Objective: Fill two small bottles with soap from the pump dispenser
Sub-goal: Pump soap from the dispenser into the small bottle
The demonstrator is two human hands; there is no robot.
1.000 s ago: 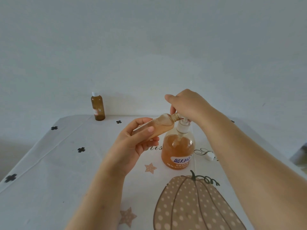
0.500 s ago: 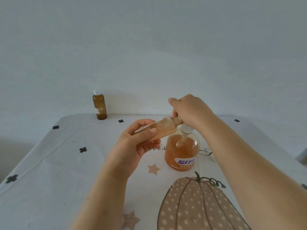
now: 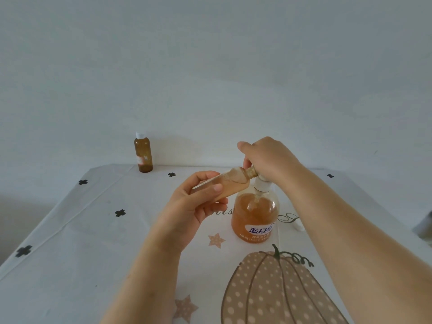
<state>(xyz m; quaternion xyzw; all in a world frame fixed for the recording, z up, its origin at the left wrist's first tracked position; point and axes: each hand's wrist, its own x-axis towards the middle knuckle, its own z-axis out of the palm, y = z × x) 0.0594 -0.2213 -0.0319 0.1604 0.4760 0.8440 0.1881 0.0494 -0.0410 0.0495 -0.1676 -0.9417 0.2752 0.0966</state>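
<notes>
- The small amber translucent plastic bottle (image 3: 228,184) is held nearly on its side, neck pointing right and slightly up, so that its open mouth meets the spout of the pump; judging by the angle, this lets soap run down the inside wall instead of dripping past the narrow opening.
- The left hand (image 3: 194,206) is closed around the lower half of that bottle, thumb laid along the near side and fingers curled behind it, palm turned up and to the right. The forearm rises from the near edge of the picture, wrist bent a little to bring the neck to the spout.
- The large round clear pump dispenser of orange soap (image 3: 255,217) stands upright on the table, right of centre, with its blue-and-white label facing the camera; it looks roughly two-thirds full.
- The right hand (image 3: 268,157) is cupped over the white pump head, fingers pressed together and curled down, covering the head and spout completely. Whether the pump is fully pressed I cannot tell. The right forearm comes in from the near right.
- A second small amber bottle with a white cap (image 3: 143,152) stands upright at the far left edge, well apart from the hands; capped and set aside, it is probably already filled.
- A small white object (image 3: 299,226) lies on the white tablecloth printed with a dotted pumpkin, stars and black clovers (image 3: 70,265), just right of the dispenser, half hidden by the right arm; likely the held bottle's cap.
</notes>
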